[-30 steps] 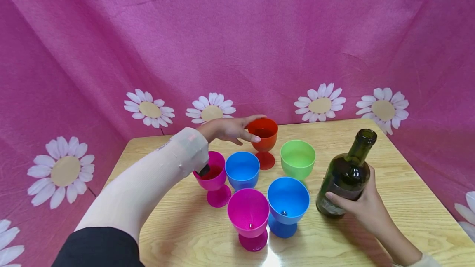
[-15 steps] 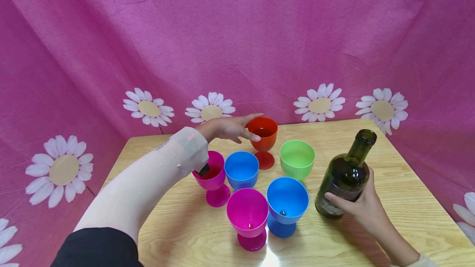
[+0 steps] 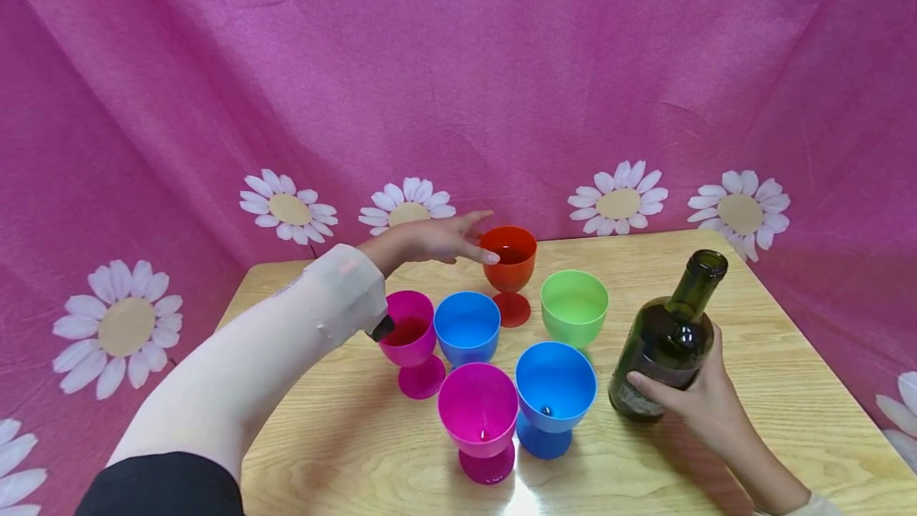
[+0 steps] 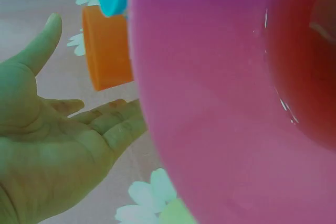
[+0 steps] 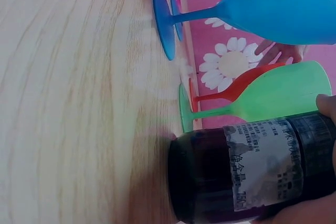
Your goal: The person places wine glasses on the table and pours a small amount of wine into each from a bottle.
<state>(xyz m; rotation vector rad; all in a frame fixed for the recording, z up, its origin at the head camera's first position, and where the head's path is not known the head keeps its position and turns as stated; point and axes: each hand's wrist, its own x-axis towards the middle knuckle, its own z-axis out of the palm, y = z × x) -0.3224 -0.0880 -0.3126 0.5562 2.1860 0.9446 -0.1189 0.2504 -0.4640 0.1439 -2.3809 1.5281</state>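
My left hand (image 3: pixel 433 241) reaches across to the left of the red goblet (image 3: pixel 514 275), fingers spread, thumb close to the cup's rim. In the left wrist view the palm (image 4: pixel 58 156) faces the goblet with nothing in it. Dark liquid shows inside the red goblet. My right hand (image 3: pixel 698 400) grips a dark green wine bottle (image 3: pixel 655 341) round its body, thumb across the front. The bottle has no cap, and its neck points up. A printed label (image 5: pixel 262 166) shows in the right wrist view. Under my left wrist, a magenta goblet (image 3: pixel 410 353) contains red liquid.
A blue goblet (image 3: pixel 467 333) and a green goblet (image 3: pixel 575 309) stand in the middle. Closer to me are another magenta goblet (image 3: pixel 478 408) and another blue one (image 3: pixel 555 381), side by side. Pink daisy-print cloth (image 3: pixel 501 102) hangs behind the wooden table (image 3: pixel 344 452).
My left hand has drawn slightly left and away from the red goblet, its fingers coming off the rim. The right hand and the bottle have stayed in place.
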